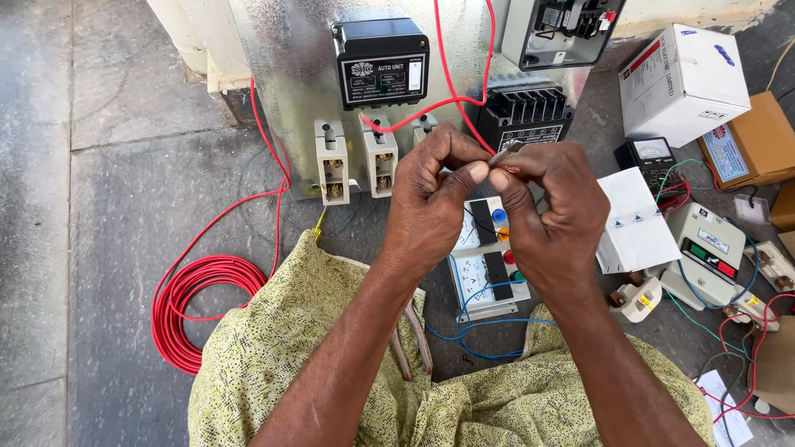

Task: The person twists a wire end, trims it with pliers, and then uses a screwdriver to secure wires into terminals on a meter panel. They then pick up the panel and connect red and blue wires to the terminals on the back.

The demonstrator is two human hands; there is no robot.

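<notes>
Soft even daylight, sharp, no glare

both hands, left hand [432, 203] and right hand [553, 217], pinch a red wire [451, 83] end above a meter panel [489, 273].

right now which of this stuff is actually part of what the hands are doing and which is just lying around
In hand:
- left hand and right hand, both pinching the bare end of the thin red wire
- coil of red wire on the floor
- cream fuse holders on the metal panel

Lying about:
- white cardboard box
- black dial meter
- grey push-button switch box
- blue wire
</notes>
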